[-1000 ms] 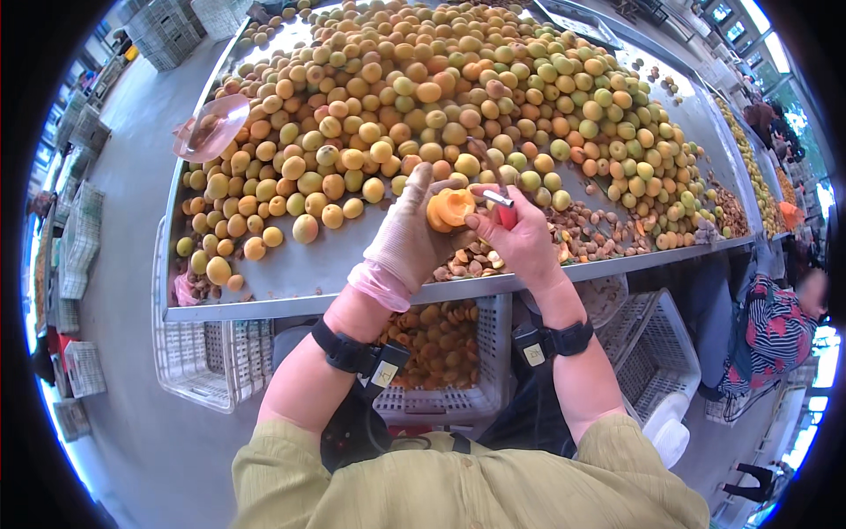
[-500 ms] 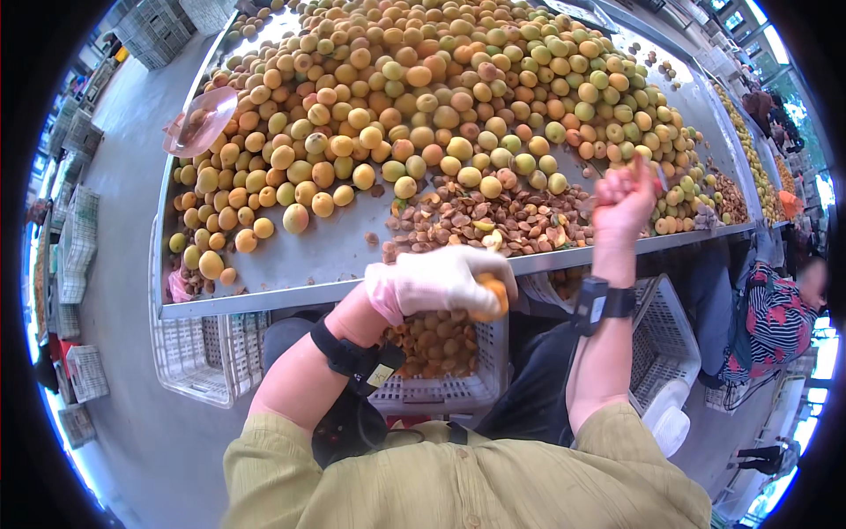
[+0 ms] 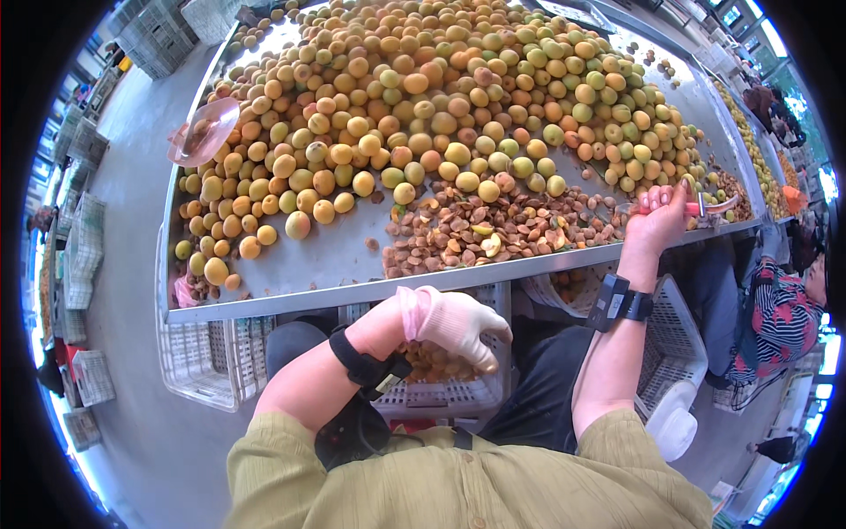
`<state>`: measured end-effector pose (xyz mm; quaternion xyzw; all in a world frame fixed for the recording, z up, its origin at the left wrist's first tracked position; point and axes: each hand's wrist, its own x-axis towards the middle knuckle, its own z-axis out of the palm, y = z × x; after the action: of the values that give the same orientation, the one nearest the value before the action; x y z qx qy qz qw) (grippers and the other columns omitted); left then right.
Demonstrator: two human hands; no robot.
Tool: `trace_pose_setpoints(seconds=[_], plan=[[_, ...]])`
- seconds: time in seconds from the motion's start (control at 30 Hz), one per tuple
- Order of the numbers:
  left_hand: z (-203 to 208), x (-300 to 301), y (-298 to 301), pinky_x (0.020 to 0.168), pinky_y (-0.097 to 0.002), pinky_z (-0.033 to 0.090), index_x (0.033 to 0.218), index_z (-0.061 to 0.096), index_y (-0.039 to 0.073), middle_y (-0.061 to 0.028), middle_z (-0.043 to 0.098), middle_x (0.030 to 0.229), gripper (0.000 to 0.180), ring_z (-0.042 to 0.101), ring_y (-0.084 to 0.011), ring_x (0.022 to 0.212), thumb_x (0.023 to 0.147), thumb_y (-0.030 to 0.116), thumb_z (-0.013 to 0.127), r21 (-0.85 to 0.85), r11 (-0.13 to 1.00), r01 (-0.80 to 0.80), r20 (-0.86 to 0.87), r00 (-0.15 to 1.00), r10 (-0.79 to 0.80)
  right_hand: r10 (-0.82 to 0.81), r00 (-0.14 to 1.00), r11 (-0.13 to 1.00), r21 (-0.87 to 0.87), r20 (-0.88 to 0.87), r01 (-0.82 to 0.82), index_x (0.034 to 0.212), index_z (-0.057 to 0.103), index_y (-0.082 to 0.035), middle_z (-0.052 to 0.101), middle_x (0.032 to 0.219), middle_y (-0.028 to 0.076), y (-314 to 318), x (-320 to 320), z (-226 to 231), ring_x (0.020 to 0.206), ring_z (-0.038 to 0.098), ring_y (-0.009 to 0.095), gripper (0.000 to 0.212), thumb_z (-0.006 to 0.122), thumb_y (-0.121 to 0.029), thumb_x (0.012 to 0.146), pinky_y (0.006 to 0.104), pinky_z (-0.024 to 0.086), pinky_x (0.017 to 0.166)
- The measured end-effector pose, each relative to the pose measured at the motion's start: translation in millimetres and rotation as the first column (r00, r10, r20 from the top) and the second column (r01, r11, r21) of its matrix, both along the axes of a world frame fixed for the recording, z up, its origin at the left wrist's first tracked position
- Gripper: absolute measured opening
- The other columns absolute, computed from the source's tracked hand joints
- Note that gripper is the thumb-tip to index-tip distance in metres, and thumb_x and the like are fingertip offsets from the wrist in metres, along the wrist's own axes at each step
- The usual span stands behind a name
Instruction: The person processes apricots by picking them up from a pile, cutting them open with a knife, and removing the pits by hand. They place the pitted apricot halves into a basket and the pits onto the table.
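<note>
My left hand [image 3: 456, 326], in a white glove with a pink cuff, is over a white plastic crate [image 3: 445, 401] between my legs. Its thumb and fingers are apart, with nothing seen in them. Halved orange apricots [image 3: 430, 363] lie in that crate. At the table's front edge, my bare right hand [image 3: 656, 220] is closed round a small hand tool [image 3: 702, 209] with a reddish handle and a curved end. Left of this hand, brown apricot pits [image 3: 485, 225] lie heaped with a few cut fruit pieces. Behind them whole apricots [image 3: 397, 106] cover the table.
The metal table [image 3: 308, 253] has a raised front rim. A pink scoop-like dish [image 3: 204, 132] rests at its left edge. White crates stand at the left [image 3: 211, 361] and right [image 3: 674, 339] below the table. Another person [image 3: 784, 309] sits at the far right.
My left hand has moved down over the crate and opened; the orange apricot piece has left it. My right hand, with the tool, has moved right and slightly down.
</note>
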<state>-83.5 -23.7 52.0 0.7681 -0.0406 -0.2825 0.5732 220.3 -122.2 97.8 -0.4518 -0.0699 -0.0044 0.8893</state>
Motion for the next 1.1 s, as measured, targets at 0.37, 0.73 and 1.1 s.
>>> trace_pose_setpoints(seconds=[0.37, 0.73, 1.1], plan=[[41, -6, 51, 0.102, -0.0354, 0.045, 0.128, 0.058, -0.001, -0.0128, 0.064, 0.123, 0.064, 0.059, -0.0219, 0.115, 0.086, 0.045, 0.072, -0.426, 0.901, -0.081, 0.158, 0.974, 0.162, 0.309, 0.933, 0.916, -0.207, -0.184, -0.344, 0.077, 0.047, -0.015, 0.034, 0.058, -0.006, 19, -11, -8, 0.044, 0.032, 0.006, 0.03, 0.061, -0.032, 0.098, 0.0218, 0.025, 0.038], [16, -32, -20, 0.076, -0.0413, 0.052, 0.119, 0.065, 0.004, -0.0104, 0.067, 0.094, 0.056, 0.064, -0.0245, 0.087, 0.08, 0.042, 0.075, -0.06, 0.942, 0.332, -0.04, 0.942, -0.334, 0.959, 0.275, 0.127, -0.755, -0.074, -0.644, 0.118, 0.066, 0.001, 0.066, 0.088, -0.001, 131, -200, -18, 0.076, 0.058, 0.004, 0.032, 0.071, -0.008, 0.088, 0.0195, 0.048, 0.069], [20, -72, -8, 0.087, -0.0416, 0.049, 0.122, 0.063, 0.003, -0.0163, 0.067, 0.111, 0.059, 0.063, -0.0305, 0.103, 0.081, 0.044, 0.07, 0.083, 0.928, 0.363, 0.083, 0.926, -0.369, 0.953, -0.263, 0.201, -0.962, 0.149, 0.185, 0.114, 0.067, -0.016, 0.067, 0.104, 0.006, 228, -320, -57, 0.092, 0.067, 0.028, 0.035, 0.07, -0.015, 0.079, 0.0387, 0.055, 0.075]])
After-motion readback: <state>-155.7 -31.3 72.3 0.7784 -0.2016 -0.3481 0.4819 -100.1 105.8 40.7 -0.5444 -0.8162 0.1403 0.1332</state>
